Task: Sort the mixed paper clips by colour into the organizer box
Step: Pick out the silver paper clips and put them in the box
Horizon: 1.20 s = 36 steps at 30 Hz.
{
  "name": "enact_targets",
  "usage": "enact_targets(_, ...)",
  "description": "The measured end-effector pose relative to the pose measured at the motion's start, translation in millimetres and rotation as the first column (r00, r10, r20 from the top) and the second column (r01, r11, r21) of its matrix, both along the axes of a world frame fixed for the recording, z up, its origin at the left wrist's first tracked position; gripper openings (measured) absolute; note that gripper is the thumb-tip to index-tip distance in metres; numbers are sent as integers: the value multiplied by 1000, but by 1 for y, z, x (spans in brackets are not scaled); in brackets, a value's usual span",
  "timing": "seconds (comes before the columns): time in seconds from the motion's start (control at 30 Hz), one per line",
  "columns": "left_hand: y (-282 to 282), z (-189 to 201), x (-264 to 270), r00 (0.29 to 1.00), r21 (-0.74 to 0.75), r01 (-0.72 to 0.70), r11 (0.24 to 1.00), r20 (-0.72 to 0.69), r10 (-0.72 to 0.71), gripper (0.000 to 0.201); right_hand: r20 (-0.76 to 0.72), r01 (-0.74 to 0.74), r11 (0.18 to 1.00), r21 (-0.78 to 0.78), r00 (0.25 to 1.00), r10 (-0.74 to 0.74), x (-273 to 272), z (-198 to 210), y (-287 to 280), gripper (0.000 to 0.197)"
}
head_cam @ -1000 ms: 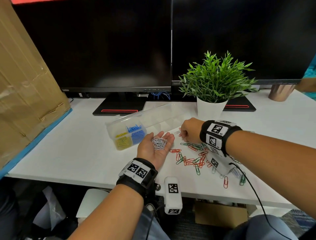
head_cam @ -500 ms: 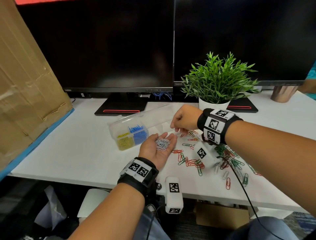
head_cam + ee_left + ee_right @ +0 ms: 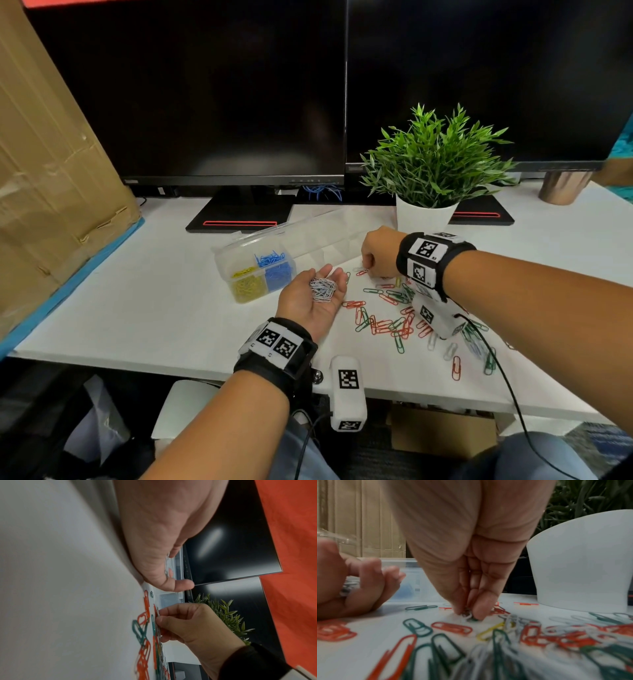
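The right hand is down on the desk with its fingertips bunched together, thumb against the fingers, pinching a white paper clip at the near edge of the scatter; the wrist view shows the clip caught between the pads, right at the desk surface. The left hand lies palm up just beside it, fingers relaxed and slightly cupped, cradling a small heap of white clips in the hollow of the palm — nothing is pinched there, the pile simply rests on the skin.

Around the right hand the mixed clips spread over the white desk: red, green and white ones, with a single yellow clip close to the pinching fingers. The scatter runs from the fingertips back under the right wrist and toward the desk's front edge.

The organizer box stands just beyond the left hand's fingertips, clear plastic, its lid open behind it. Its near end holds yellow clips in one compartment and blue clips in the one beside it — the compartments further along look clear.

A potted plant in a white pot stands just behind the right hand, two dark monitors behind that, and a cardboard sheet leans at the left.
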<state>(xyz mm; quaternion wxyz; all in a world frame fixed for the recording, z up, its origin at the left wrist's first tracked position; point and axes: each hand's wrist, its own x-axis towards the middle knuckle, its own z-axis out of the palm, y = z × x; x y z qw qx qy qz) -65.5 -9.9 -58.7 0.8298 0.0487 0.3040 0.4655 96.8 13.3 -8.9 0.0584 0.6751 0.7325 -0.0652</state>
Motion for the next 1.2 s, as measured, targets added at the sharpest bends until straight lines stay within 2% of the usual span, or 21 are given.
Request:
enact_targets(0.13,1,-2,0,1000,1,6,1000,25,-6,34,-41,12,1000,-15,999,-13,2,5,-10,16)
enact_targets(0.23,0,0,-1,999,6,41,999,18,-41,34,-219,71,997,42,974,-60,3,14,-12,12)
enact_targets(0.27,-1,0,-1,999,10,51,999,13,-51,34,-337,91,995,45,939,-71,0,18,-12,9)
enact_targets(0.33,-1,0,0,998,10,63,998,5,-63,34,-593,89,996,-16,801,-81,-9,25,-13,5)
enact_targets(0.37,0,0,-1,998,7,65,998,6,-65,34,-675,68,996,-50,733,-84,-14,28,-12,5)
enact_targets(0.4,1,0,-1,998,3,62,998,15,-62,33,-707,55,996,-68,702,-87,-17,30,-10,6)
enact_targets(0.43,2,0,-1,998,-4,52,999,22,-52,33,-694,59,996,-68,714,-90,-19,30,-7,9)
enact_targets(0.47,2,-1,-2,999,-10,40,999,26,-39,33,-631,73,996,-49,771,-88,-21,29,-5,12)
enact_targets(0.53,3,-2,-2,1000,-13,6,1000,14,-6,33,-347,41,999,7,937,-36,-21,26,-1,17)
enact_targets(0.57,3,-2,-2,1000,-12,-6,1000,1,6,32,-203,6,1000,14,979,-3,-20,23,0,18)
enact_targets(0.63,0,-1,-1,1000,-10,-11,1000,-22,11,27,-37,-25,1000,-15,999,25,-16,14,1,20)
enact_targets(0.7,-2,2,-1,999,-2,-5,1000,-33,5,23,-19,-2,1000,-27,1000,2,-13,7,2,18)
enact_targets(0.9,-4,5,-1,998,7,17,1000,-59,-16,22,-27,57,995,-84,998,-60,-15,-1,2,17)
enact_targets(1.0,-5,9,-1,998,9,28,1000,-49,-28,24,-210,88,989,-119,971,-112,-9,8,-1,12)
enact_targets(1.07,-4,9,-1,997,19,50,999,-60,-49,26,-420,105,985,-135,895,-153,-7,18,-3,7)
enact_targets(1.13,-4,9,0,995,26,70,997,-78,-67,28,-607,92,982,-163,775,-173,-11,28,-6,5)
enact_targets(1.17,-4,9,1,994,26,69,997,-87,-67,29,-657,72,980,-184,733,-177,-14,31,-7,8)
enact_targets(1.2,-2,8,1,994,20,57,998,-93,-55,29,-671,50,978,-203,720,-176,-17,33,-8,11)
